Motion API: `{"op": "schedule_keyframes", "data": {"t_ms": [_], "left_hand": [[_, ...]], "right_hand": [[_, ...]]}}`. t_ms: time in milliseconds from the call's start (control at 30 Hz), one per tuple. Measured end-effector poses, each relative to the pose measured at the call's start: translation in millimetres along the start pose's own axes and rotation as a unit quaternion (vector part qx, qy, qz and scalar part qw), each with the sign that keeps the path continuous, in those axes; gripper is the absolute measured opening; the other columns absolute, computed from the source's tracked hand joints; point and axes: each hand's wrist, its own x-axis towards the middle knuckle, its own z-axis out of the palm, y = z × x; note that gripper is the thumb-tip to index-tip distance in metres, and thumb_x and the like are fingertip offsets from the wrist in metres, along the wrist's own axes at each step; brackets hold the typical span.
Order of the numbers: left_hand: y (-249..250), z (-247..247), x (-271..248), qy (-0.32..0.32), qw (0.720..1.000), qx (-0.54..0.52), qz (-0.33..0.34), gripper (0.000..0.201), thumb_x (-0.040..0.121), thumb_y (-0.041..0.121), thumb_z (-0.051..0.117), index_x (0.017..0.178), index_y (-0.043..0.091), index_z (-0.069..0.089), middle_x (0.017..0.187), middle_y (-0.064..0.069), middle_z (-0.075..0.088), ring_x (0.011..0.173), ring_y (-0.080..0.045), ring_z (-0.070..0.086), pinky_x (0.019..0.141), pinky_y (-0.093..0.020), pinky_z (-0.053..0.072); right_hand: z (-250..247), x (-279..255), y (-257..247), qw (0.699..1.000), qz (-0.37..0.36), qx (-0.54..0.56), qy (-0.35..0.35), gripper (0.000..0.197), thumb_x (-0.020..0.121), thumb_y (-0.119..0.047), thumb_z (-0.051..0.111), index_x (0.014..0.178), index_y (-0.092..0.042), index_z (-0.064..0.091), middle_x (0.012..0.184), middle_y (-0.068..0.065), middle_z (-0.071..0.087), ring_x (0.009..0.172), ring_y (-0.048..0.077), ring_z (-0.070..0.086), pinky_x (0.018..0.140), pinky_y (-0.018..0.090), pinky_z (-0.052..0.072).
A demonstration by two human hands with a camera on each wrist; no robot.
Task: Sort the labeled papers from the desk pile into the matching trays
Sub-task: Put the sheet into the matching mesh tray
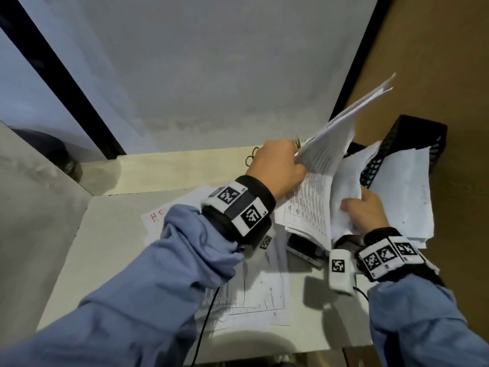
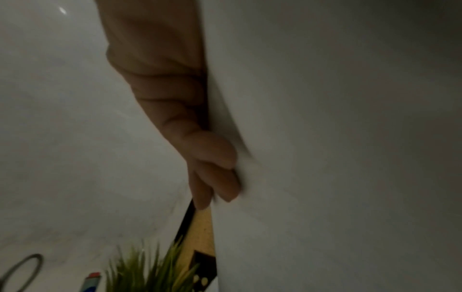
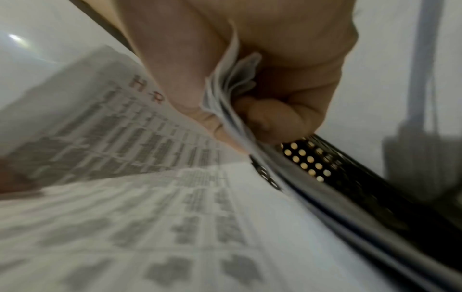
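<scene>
My left hand grips a sheaf of printed papers and holds it up, tilted toward the back right; its fingers curl on the sheets' edge. My right hand pinches the corners of several crumpled sheets, seen fanned between thumb and fingers. A page marked "HR" in red lies just left of that hand. A stack of printed pages sits between the hands. The black perforated tray stands at the back right, with paper draped over it.
More printed sheets lie on the white desk under my left forearm, one with red lettering. A dark flat device lies beneath the stack. A green plant and a looped cord sit by the back wall.
</scene>
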Motion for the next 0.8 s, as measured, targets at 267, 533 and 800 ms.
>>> {"op": "schedule_keyframes", "data": {"t_ms": [267,533,800], "left_hand": [[34.4,47.8,24.8,-0.073,0.996,0.05,0.016,0.009,0.087,0.014,0.057,0.089,0.005,0.059,0.093,-0.014,0.062,0.088,-0.032,0.061,0.069,-0.033,0.045],[15.5,100.7,41.8,-0.269,0.959,-0.049,-0.076,0.014,0.083,0.009,0.056,0.092,0.002,0.064,0.083,-0.016,0.065,0.083,-0.033,0.068,0.072,-0.035,0.058],[-18.6,106.9,33.1,-0.162,0.977,-0.13,-0.046,0.05,0.086,0.003,0.054,0.135,0.014,0.049,0.127,-0.01,0.059,0.114,-0.025,0.056,0.088,-0.024,0.04]], "right_hand": [[-24.8,0.2,-26.2,0.99,-0.081,-0.112,-0.006,0.025,0.074,-0.003,0.049,0.092,-0.019,0.054,0.092,0.013,0.058,0.09,0.032,0.055,0.071,0.032,0.041],[0.3,-6.6,-11.9,0.966,-0.095,-0.236,-0.034,0.066,0.081,-0.019,0.058,0.143,-0.019,0.032,0.121,0.016,0.058,0.107,0.034,0.056,0.085,0.035,0.045],[16.0,-10.6,19.7,0.949,-0.084,-0.304,0.007,0.059,0.091,-0.008,0.042,0.147,-0.016,0.027,0.112,0.022,0.061,0.1,0.038,0.057,0.081,0.037,0.046]]}}
